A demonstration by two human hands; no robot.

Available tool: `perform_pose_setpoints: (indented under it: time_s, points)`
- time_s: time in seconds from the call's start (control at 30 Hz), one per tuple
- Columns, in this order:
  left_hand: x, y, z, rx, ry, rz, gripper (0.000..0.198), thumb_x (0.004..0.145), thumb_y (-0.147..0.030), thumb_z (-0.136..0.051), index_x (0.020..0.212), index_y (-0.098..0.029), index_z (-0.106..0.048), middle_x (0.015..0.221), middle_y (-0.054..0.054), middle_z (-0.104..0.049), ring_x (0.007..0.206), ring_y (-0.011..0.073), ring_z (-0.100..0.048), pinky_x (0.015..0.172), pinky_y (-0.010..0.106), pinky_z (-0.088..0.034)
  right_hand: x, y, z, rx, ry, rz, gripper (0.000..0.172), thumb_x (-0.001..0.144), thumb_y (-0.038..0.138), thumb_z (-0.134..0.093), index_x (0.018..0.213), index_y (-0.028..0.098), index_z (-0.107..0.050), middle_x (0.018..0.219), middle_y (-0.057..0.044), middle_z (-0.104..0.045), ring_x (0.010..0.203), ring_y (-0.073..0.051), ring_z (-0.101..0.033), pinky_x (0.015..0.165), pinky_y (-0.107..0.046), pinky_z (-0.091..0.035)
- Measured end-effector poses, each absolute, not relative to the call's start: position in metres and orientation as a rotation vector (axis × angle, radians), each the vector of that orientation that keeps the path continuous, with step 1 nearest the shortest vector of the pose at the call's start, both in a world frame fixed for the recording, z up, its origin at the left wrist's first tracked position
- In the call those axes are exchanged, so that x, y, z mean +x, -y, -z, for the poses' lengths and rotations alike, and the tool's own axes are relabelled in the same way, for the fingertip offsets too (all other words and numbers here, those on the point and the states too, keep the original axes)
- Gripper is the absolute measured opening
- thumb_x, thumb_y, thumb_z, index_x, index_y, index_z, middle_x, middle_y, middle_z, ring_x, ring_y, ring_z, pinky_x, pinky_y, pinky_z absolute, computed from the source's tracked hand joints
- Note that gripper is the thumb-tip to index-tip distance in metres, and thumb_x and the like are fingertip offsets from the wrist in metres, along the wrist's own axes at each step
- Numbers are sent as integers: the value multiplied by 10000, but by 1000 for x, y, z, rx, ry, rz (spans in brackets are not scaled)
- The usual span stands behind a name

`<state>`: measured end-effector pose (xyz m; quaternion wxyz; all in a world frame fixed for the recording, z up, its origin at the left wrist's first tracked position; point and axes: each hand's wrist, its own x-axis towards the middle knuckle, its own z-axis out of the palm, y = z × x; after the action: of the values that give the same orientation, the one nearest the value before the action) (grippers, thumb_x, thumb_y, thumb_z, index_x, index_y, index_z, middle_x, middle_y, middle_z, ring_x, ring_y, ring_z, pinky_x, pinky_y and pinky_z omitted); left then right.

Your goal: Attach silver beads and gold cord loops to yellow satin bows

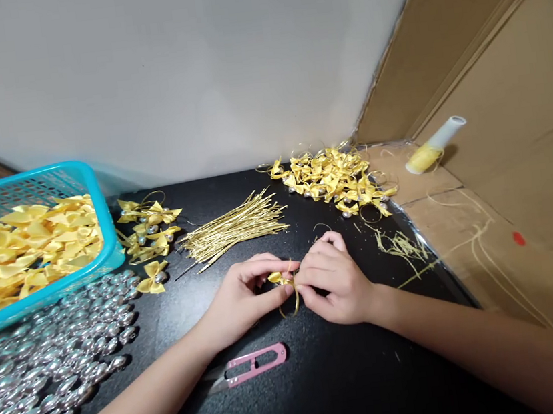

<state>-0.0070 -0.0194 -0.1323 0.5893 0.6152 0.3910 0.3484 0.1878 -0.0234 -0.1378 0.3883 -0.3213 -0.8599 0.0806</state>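
Note:
My left hand and my right hand meet over the middle of the black table. Both pinch a small yellow ribbon bow with a thin gold cord looped below it. The fingers of both hands are closed on the bow and cord. A bundle of gold cords lies just beyond my hands. Pink thread snips lie on the table under my left forearm.
A turquoise basket of yellow bows stands at the left, with several silver beads spread in front of it. A few finished bows lie beside the basket; a larger pile lies at the back right. A yellow thread spool rests on cardboard.

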Motion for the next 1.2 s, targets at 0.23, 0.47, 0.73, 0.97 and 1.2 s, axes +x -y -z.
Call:
perform_pose_setpoints:
  time_s: [0.23, 0.47, 0.73, 0.97, 1.2]
  points:
    - [-7, 28, 135, 1502, -948, -887, 193, 812, -226, -692, 1001, -206, -727, 836, 43, -632, 781, 171, -568, 692, 286, -447, 188, 23, 138, -835, 2199, -231, 201, 864, 180, -489, 685, 189, -578, 644, 31, -614, 665, -119, -498, 783, -358, -296]
    - [-10, 27, 136, 1450, -833, -885, 174, 813, -185, -703, 985, -207, -719, 803, 36, -635, 779, 164, -582, 732, 298, -460, 188, 22, 139, -840, 2203, -244, 182, 854, 176, -490, 696, 187, -580, 639, 33, -604, 657, -119, -494, 782, -361, -288]
    - [-14, 21, 131, 1470, -804, -867, 95, 800, -221, -716, 853, -250, -789, 767, 37, -618, 725, 151, -540, 673, 285, -443, 189, 21, 139, -1025, 2102, -253, 176, 848, 178, -499, 682, 192, -556, 644, 25, -573, 673, -131, -485, 785, -353, -295]
    - [-11, 22, 130, 1431, -800, -869, 144, 816, -196, -696, 888, -277, -793, 868, 31, -553, 764, 135, -519, 676, 264, -432, 188, 20, 139, -1100, 2046, -221, 181, 848, 168, -512, 672, 190, -546, 637, 24, -564, 664, -132, -485, 771, -353, -296]
    - [-5, 26, 133, 1435, -1000, -948, 244, 835, -227, -670, 1057, -280, -759, 806, 28, -576, 721, 139, -514, 626, 255, -410, 188, 23, 138, -939, 2138, -109, 150, 822, 157, -529, 678, 196, -548, 627, 34, -592, 673, -135, -488, 812, -369, -300]
